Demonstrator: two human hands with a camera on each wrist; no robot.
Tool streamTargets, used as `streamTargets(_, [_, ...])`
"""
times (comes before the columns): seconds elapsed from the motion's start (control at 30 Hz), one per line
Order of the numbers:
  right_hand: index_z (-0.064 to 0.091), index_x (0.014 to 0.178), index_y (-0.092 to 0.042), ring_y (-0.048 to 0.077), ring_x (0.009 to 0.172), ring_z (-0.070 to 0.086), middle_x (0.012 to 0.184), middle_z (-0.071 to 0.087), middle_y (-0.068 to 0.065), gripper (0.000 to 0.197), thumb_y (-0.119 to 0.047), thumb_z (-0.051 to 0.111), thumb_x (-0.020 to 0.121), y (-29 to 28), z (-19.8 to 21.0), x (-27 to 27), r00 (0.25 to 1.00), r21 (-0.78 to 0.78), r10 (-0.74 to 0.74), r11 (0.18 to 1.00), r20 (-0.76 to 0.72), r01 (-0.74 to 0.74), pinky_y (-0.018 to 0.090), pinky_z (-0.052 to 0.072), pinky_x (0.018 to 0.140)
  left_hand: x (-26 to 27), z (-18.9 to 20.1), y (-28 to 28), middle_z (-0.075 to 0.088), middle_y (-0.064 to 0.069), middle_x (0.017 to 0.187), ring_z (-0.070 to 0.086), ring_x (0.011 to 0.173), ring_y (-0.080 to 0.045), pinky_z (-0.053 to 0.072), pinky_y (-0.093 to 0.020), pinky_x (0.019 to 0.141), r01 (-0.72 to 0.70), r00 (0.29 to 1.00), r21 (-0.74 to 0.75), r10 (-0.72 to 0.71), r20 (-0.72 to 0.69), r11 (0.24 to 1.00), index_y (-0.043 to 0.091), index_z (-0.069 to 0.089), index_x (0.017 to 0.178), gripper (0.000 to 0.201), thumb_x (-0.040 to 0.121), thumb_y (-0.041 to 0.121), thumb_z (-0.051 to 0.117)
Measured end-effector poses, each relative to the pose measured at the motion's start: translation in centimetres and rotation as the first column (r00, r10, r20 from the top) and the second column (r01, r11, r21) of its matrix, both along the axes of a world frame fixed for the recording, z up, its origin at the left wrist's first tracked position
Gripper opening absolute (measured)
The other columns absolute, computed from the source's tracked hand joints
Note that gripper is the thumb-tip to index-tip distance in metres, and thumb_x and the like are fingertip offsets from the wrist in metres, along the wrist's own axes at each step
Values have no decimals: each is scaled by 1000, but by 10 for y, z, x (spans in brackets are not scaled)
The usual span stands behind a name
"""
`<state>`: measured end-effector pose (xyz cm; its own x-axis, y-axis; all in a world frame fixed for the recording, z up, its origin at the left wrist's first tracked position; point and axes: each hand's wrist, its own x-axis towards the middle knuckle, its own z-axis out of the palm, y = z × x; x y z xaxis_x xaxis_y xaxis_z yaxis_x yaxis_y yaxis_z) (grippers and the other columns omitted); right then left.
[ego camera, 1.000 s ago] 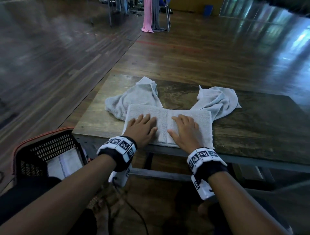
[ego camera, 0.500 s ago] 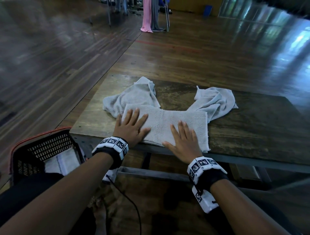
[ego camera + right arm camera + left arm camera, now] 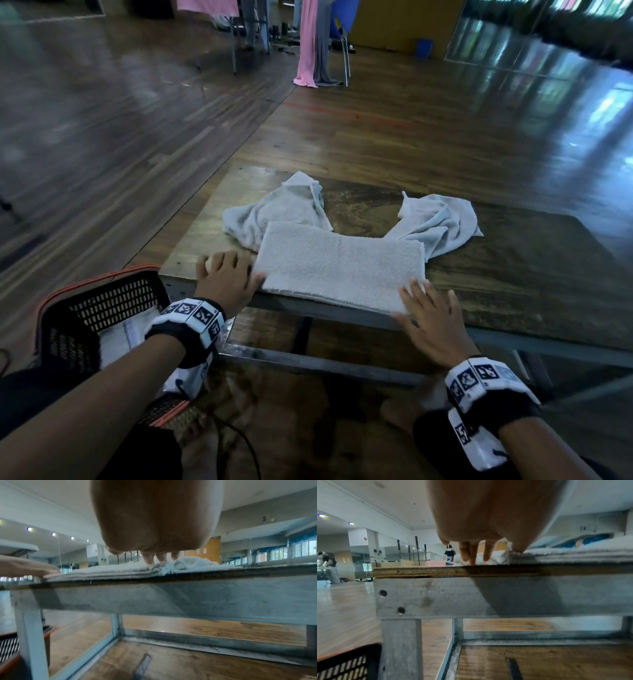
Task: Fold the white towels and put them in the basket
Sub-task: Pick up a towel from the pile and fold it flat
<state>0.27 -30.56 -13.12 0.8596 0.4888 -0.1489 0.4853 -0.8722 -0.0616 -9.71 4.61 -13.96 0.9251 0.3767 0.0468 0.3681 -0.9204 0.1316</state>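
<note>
No brand name or readable writing shows anywhere; the only markings are black-and-white square code tags on the white bands strapped round both wrists.

The folded towel is a flat rectangle of nubbly white terry, several layers thick at its near edge in the right wrist view. Its long axis runs from the left hand across to the right hand, along the near edge of the counter, a worn dark wooden board on a grey metal frame.

The left hand lies flat on the counter at the towel's left short end, fingers straight and spread, its thumb side touching the cloth; it grips nothing. The right hand rests at the towel's near right corner with fingers extended and loosely spread, fingertips pressing down on the terry, nothing clasped.

Beyond the left hand, a crumpled towel lies in soft, irregular folds, partly under the folded one's far left corner. Beyond the right hand, a second rumpled towel lies touching the folded one's far right corner.

Below and left of the left hand stands the basket, black perforated plastic with an orange rim, on the floor beside the counter, with white folded cloth inside.
</note>
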Motion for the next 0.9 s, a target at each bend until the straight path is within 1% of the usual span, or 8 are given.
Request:
streamTargets(0.1, [47, 133, -28, 18, 134, 33, 143, 46, -4, 71, -68, 9, 89, 17, 13, 6, 984, 268, -94, 962, 149, 51, 45, 12, 112, -5, 8, -4, 55, -1, 107, 49, 105, -22, 24, -43, 94, -51, 998, -50, 52, 21, 997, 24, 56, 100, 33, 91, 50, 38])
streamTargets(0.17, [54, 124, -29, 20, 127, 39, 132, 55, -3, 59, -62, 20, 90, 44, 24, 14, 980, 393, -141, 917, 141, 75, 44, 15, 108, -8, 8, -7, 57, 1, 102, 54, 100, -22, 25, -42, 92, -96, 995, -170, 99, 13, 981, 26, 57, 98, 29, 89, 50, 45])
streamTargets(0.27, [56, 118, -31, 18, 127, 36, 129, 55, -4, 47, -59, 28, 92, 94, 39, 27, 987, 439, -105, 897, 122, 41, 44, 14, 106, -9, 5, -7, 58, 4, 99, 54, 98, -21, 26, -39, 87, -159, 984, -324, 176, 24, 933, 25, 58, 94, 27, 84, 50, 57])
streamTargets(0.43, [54, 122, -27, 22, 126, 36, 129, 56, -1, 41, -51, 40, 93, 165, 54, 47, 994, 442, 59, 892, 96, -96, 44, 17, 105, -1, 3, -3, 60, 10, 70, 57, 85, -20, 28, -38, 79, -239, 968, -463, 248, -43, 854, 21, 58, 71, 30, 78, 49, 63])
streamTargets(0.5, [51, 126, -26, 22, 128, 34, 131, 55, 0, 41, -48, 41, 94, 193, 58, 52, 992, 426, 96, 897, 77, -120, 49, 18, 108, 2, 3, -3, 65, 3, 74, 59, 85, -23, 28, -38, 78, -253, 966, -469, 247, -75, 846, 17, 62, 70, 34, 77, 50, 61])
streamTargets(0.63, [47, 131, -29, 19, 132, 34, 132, 54, -3, 36, -35, 40, 96, 236, 60, 56, 974, 342, 171, 915, 152, -214, 50, 8, 110, 7, 5, -7, 69, -1, 88, 57, 92, -27, 27, -40, 82, -299, 954, -512, 264, -141, 805, 18, 63, 72, 32, 73, 50, 58])
streamTargets(0.83, [39, 139, -29, 19, 131, 37, 135, 53, -2, 42, -29, 38, 97, 262, 45, 63, 975, 182, 219, 958, 39, -223, 49, 8, 113, 0, 9, -7, 53, 13, 71, 46, 68, -6, 25, -30, 69, -269, 955, -621, 286, -75, 737, 25, 46, 73, 22, 74, 40, 62])
streamTargets(0.9, [43, 136, -28, 19, 131, 36, 135, 52, -3, 41, -31, 42, 95, 268, 41, 66, 977, 161, 213, 965, -14, -208, 47, 9, 112, -2, 9, -4, 51, 14, 70, 46, 66, -7, 32, -32, 73, -240, 958, -693, 280, -57, 680, 26, 43, 74, 23, 74, 34, 64])
